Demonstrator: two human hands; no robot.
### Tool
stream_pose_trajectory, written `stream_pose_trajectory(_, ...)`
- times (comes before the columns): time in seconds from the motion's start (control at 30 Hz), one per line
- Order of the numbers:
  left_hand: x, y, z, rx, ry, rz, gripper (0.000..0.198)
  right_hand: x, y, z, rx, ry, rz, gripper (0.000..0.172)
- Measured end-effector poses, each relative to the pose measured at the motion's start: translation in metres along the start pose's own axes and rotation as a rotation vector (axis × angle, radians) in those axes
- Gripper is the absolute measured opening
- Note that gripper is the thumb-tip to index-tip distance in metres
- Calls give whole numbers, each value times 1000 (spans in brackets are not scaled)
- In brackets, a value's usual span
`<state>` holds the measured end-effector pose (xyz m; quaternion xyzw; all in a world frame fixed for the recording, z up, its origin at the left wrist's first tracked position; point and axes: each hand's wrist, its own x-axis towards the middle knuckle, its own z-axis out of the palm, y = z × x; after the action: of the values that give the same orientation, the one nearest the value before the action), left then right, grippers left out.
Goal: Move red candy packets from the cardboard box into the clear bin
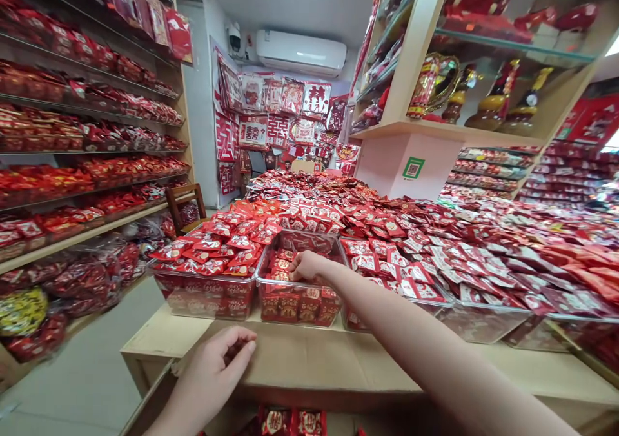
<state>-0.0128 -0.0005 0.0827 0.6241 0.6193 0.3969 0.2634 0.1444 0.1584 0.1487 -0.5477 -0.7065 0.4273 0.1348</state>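
Observation:
My right hand (308,266) reaches into a clear plastic bin (262,281), its fingers closed at small red gift boxes (281,263) with gold print. The fingertips partly hide what they grip, which looks like one of these boxes. Inside, the boxes sit in rows, lower than the bin's rim. Nearer to me, my left hand (220,365) hovers over an open cardboard box (309,358). Its fingers are curled in towards the thumb, and nothing shows in them. At the bottom edge, red packs (293,421) with gold print lie inside the cardboard box.
A heaped bin of red packets (213,252) stands left of my right hand's bin; more bins (488,320) line the wooden counter (145,339) to the right. Stocked shelves (91,152) fill the left wall. A wooden chair (188,205) stands behind. A cabinet (435,123) overhangs the right.

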Motion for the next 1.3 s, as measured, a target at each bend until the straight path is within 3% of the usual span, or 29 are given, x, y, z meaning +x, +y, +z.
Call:
stream_pose_trajectory(0.43,-1,-1,1,68,-7,16,15,6,1,1,-352,31,-161,14)
stream_pose_trajectory(0.67,0,-2,4,85,34,5,14,14,2,1,-357,-29,-264,11)
stream_pose_trajectory(0.87,-1,0,4,129,31,22,16,21,7,3,-312,-73,-348,19)
stream_pose_trajectory(1.0,-3,1,7,131,85,53,13,20,5,4,-296,-22,-390,17)
stream_pose_trajectory(1.1,-2,4,8,130,138,72,13,8,-5,-2,-267,163,-447,20)
stream_pose_trajectory(1.2,-2,4,2,140,62,64,14,-22,-11,-3,-227,390,-562,28)
stream_pose_trajectory(1.23,-3,3,-1,140,46,68,15,-37,-8,1,-231,419,-624,28)
stream_pose_trajectory(1.3,-8,-1,-3,123,38,123,16,-71,7,17,-282,354,-769,25)
